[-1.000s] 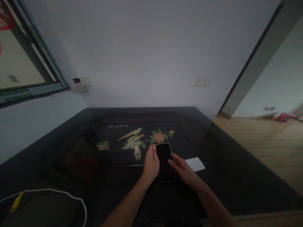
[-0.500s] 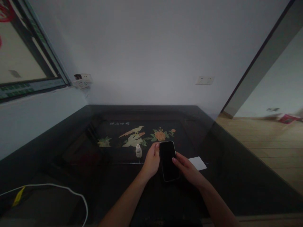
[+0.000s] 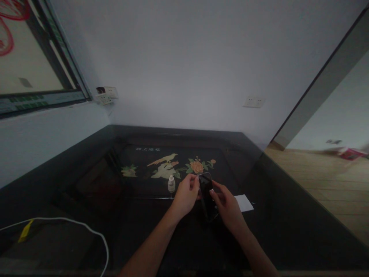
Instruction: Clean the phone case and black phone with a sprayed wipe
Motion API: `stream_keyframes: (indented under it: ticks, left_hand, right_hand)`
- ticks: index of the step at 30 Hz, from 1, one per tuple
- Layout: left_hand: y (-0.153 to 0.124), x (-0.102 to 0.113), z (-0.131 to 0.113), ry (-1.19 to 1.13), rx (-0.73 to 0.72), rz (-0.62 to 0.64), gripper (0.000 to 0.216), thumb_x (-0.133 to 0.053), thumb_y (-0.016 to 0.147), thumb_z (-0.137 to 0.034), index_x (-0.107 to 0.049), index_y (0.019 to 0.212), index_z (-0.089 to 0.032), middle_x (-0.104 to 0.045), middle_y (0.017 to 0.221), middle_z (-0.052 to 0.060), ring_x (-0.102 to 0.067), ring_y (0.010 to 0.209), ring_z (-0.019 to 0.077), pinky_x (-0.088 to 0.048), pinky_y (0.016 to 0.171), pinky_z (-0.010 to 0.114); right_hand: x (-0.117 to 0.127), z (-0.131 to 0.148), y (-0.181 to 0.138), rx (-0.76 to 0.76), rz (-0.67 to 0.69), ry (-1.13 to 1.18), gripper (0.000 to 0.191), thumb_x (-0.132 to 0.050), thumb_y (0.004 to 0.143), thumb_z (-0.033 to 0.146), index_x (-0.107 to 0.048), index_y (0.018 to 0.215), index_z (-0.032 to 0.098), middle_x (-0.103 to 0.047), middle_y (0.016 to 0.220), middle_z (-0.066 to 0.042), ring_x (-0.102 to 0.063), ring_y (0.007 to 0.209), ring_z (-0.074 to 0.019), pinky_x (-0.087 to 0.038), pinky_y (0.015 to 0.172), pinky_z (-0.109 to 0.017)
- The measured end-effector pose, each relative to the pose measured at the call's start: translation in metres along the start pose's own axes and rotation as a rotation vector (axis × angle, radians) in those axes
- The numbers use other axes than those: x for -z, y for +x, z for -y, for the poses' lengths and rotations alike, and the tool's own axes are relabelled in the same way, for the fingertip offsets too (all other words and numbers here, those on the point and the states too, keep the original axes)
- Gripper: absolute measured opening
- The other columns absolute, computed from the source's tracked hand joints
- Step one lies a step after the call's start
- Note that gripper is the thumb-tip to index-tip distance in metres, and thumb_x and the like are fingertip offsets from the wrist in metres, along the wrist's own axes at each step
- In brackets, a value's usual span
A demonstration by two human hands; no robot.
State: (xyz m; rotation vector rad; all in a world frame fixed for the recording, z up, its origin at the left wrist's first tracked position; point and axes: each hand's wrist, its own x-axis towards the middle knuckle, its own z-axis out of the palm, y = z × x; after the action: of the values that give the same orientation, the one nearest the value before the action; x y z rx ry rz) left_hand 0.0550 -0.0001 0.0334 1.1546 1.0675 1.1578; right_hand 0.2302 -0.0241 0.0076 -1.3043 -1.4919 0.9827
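Observation:
Between my hands is a black smartphone (image 3: 208, 196) with a pale, clear-looking rim, tilted above the dark table. My left hand (image 3: 186, 193) pinches its upper left edge with thumb and fingers. On the right side, my right hand (image 3: 226, 202) grips the phone, the thumb lying over the screen and the fingers behind. A small clear bottle (image 3: 171, 184) with a white cap stands upright just left of my left hand. Partly behind my right hand lies a white sheet of paper (image 3: 243, 203).
The glossy black table (image 3: 86, 184) has an inlaid bird-and-flower picture (image 3: 167, 169). A white cable (image 3: 83, 224) with a yellow tag (image 3: 25, 231) curves at the lower left. Wall sockets (image 3: 253, 102) sit above the table, and a window (image 3: 34, 57) is at the left.
The phone has turned and tilted, so its screen now looks narrower and shows faint reflections. My left hand has shifted to a pinch on its top left edge. The camera view has rotated slightly.

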Motion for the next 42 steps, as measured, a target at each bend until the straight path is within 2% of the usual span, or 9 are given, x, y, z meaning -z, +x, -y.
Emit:
stream_keyframes:
  ticks: [2, 4, 11, 15, 20, 24, 28, 33, 42]
  left_hand:
    - [-0.001, -0.001, 0.001, 0.018, -0.022, -0.024, 0.033, -0.057, 0.092, -0.053, -0.058, 0.096, -0.021, -0.066, 0.077, 0.001, -0.066, 0.065, 0.0165, -0.06, 0.058, 0.029]
    - [-0.001, -0.002, 0.002, 0.043, -0.054, -0.042, 0.032, -0.056, 0.093, -0.053, -0.058, 0.098, -0.021, -0.066, 0.077, 0.001, -0.066, 0.066, 0.0164, -0.058, 0.057, 0.027]
    - [-0.004, 0.001, -0.002, 0.136, -0.178, -0.07, 0.026, -0.059, 0.094, -0.045, -0.059, 0.096, -0.019, -0.07, 0.075, 0.002, -0.065, 0.063, 0.014, -0.05, 0.057, 0.022]
    - [-0.006, 0.0, -0.007, 0.145, -0.192, -0.063, 0.02, -0.056, 0.095, -0.039, -0.058, 0.094, -0.019, -0.072, 0.078, 0.002, -0.068, 0.064, 0.0143, -0.049, 0.056, 0.021]
    - [-0.011, -0.003, -0.014, 0.219, -0.256, -0.082, 0.014, -0.059, 0.093, -0.033, -0.057, 0.091, -0.02, -0.075, 0.081, 0.002, -0.072, 0.065, 0.0144, -0.052, 0.058, 0.021]
    - [-0.019, -0.009, -0.021, 0.288, -0.321, -0.094, 0.01, -0.062, 0.089, -0.028, -0.056, 0.087, -0.021, -0.075, 0.078, 0.001, -0.072, 0.065, 0.0141, -0.054, 0.058, 0.02]
    - [-0.026, -0.014, -0.024, 0.323, -0.365, -0.091, 0.008, -0.061, 0.088, -0.025, -0.055, 0.085, -0.021, -0.076, 0.078, 0.0, -0.074, 0.068, 0.0145, -0.058, 0.063, 0.021]
    - [-0.031, -0.02, -0.019, 0.362, -0.443, -0.055, 0.006, -0.062, 0.089, -0.024, -0.057, 0.09, -0.023, -0.078, 0.087, 0.0, -0.077, 0.076, 0.0152, -0.061, 0.07, 0.023]
    - [-0.034, -0.029, -0.008, 0.479, -0.538, -0.041, 0.013, -0.062, 0.091, -0.026, -0.056, 0.102, -0.025, -0.079, 0.095, 0.001, -0.078, 0.085, 0.0178, -0.063, 0.075, 0.027]
  right_hand:
    - [-0.006, 0.007, -0.003, 0.107, -0.084, -0.227, 0.048, -0.056, 0.098, 0.052, -0.061, 0.136, 0.024, -0.06, 0.142, -0.015, -0.06, 0.127, -0.0339, -0.048, 0.106, -0.049]
    - [-0.012, 0.016, -0.006, 0.156, -0.123, -0.414, 0.052, -0.051, 0.1, 0.051, -0.058, 0.142, 0.02, -0.06, 0.14, -0.018, -0.058, 0.128, -0.0357, -0.045, 0.108, -0.05]
    - [-0.021, 0.041, -0.002, 0.173, -0.146, -0.766, 0.058, -0.051, 0.1, 0.053, -0.057, 0.144, 0.015, -0.064, 0.123, -0.018, -0.068, 0.107, -0.0337, -0.056, 0.088, -0.044]
    - [-0.019, 0.042, -0.001, 0.18, -0.083, -0.721, 0.057, -0.046, 0.103, 0.047, -0.051, 0.148, 0.012, -0.067, 0.119, -0.018, -0.072, 0.098, -0.0308, -0.057, 0.087, -0.044]
    - [-0.015, 0.045, -0.004, 0.242, -0.016, -0.63, 0.051, -0.042, 0.105, 0.037, -0.052, 0.147, 0.01, -0.069, 0.129, -0.021, -0.069, 0.115, -0.032, -0.055, 0.097, -0.045]
    - [-0.009, 0.055, -0.006, 0.217, 0.029, -0.596, 0.048, -0.034, 0.106, 0.032, -0.055, 0.143, 0.01, -0.072, 0.127, -0.022, -0.073, 0.112, -0.0322, -0.056, 0.094, -0.046]
    - [-0.001, 0.065, -0.007, 0.174, 0.033, -0.544, 0.052, -0.03, 0.107, 0.035, -0.051, 0.147, 0.009, -0.072, 0.126, -0.023, -0.074, 0.109, -0.0329, -0.057, 0.091, -0.046]
    - [0.011, 0.08, -0.008, 0.119, 0.045, -0.378, 0.045, -0.037, 0.107, 0.042, -0.068, 0.129, 0.018, -0.077, 0.117, -0.015, -0.075, 0.104, -0.0276, -0.057, 0.089, -0.037]
    - [0.033, 0.096, -0.011, 0.036, 0.247, -0.351, 0.04, -0.04, 0.106, 0.042, -0.07, 0.122, 0.02, -0.077, 0.113, -0.011, -0.072, 0.099, -0.0258, -0.053, 0.092, -0.038]
